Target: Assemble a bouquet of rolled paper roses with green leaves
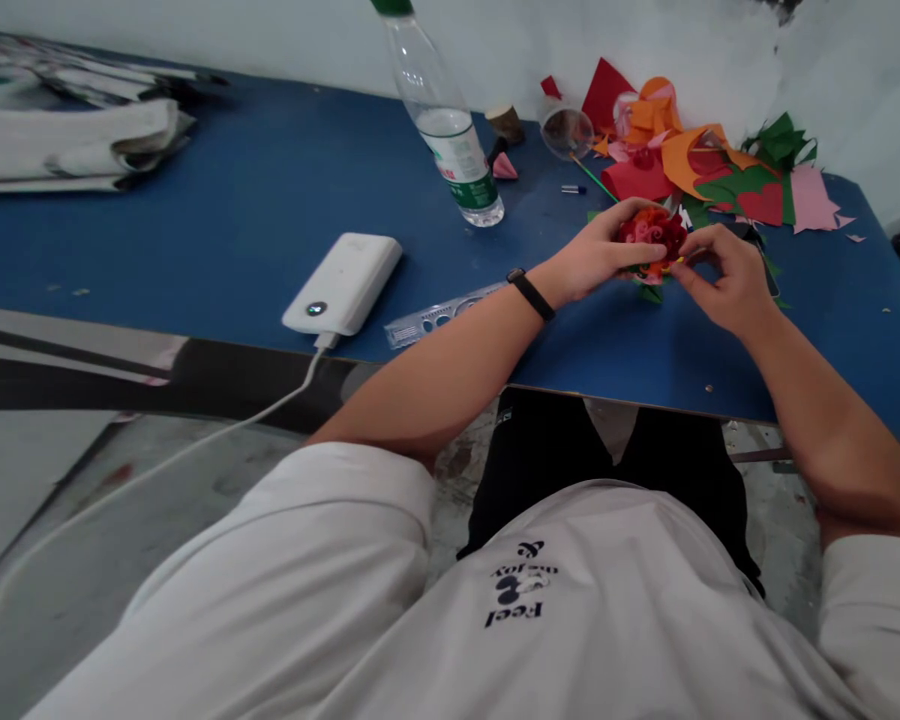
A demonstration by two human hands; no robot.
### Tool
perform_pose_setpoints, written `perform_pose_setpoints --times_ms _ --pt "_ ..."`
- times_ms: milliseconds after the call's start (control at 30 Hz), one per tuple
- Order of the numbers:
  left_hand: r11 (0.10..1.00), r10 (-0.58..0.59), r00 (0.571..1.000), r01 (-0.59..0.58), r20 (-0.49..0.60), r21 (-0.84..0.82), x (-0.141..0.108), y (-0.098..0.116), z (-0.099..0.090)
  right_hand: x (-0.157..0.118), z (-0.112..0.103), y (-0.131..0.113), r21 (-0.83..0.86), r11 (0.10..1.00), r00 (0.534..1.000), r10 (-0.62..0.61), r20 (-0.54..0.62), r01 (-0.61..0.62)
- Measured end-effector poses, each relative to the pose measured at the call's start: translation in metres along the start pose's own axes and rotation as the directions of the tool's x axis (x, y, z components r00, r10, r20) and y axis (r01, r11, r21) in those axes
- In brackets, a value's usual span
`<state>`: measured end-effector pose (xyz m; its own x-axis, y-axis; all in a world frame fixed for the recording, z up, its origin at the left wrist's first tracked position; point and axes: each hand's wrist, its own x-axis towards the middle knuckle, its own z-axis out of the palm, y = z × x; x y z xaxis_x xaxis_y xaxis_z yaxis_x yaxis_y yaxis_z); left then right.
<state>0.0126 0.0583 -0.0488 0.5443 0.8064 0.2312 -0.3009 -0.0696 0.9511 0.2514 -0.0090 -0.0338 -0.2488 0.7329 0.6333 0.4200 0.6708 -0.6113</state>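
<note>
A cluster of red, pink and orange curled paper flowers (651, 232) is held above the blue table, with green paper leaves (651, 293) showing below it. My left hand (596, 255) is wrapped round its left side, thumb across the front. At the right edge of the cluster my right hand (731, 278) pinches with thumb and forefinger. A small yellow bit shows at those fingertips, too small to make out. A dark flat object, partly hidden, lies behind my right hand.
Paper scraps (709, 165) are heaped by the wall. A water bottle (457, 160), a white power bank (343, 283) with its cable (270, 405), and a clear ruler (439, 315) are to the left. Folded newspapers (67, 145) lie far left. A clear cup (566, 133) lies behind.
</note>
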Motion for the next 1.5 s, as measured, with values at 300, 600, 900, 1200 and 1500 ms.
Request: perform_pose_setpoints --times_ms 300,600,900,1200,1500 --pt "0.999 -0.037 0.998 0.038 0.042 -0.028 -0.006 0.018 0.003 -0.002 0.002 0.015 0.101 0.98 0.984 0.176 -0.04 -0.172" --pt "0.996 0.07 0.992 -0.065 0.106 -0.055 0.006 0.015 -0.016 0.001 0.004 0.029 0.351 0.893 0.959 0.279 0.057 -0.281" --pt "0.995 0.026 0.972 -0.047 0.233 0.084 0.008 0.004 -0.027 0.001 0.001 0.034 0.26 0.933 0.963 0.209 0.17 -0.248" --pt "0.991 -0.035 0.974 0.005 0.224 0.13 0.003 0.006 -0.022 -0.001 -0.008 0.023 -0.087 0.995 0.998 0.047 0.044 -0.043" --pt "0.972 0.001 0.976 -0.051 0.216 0.229 0.0 0.011 -0.018 -0.001 -0.002 0.019 0.003 0.996 0.996 0.092 0.007 -0.092"
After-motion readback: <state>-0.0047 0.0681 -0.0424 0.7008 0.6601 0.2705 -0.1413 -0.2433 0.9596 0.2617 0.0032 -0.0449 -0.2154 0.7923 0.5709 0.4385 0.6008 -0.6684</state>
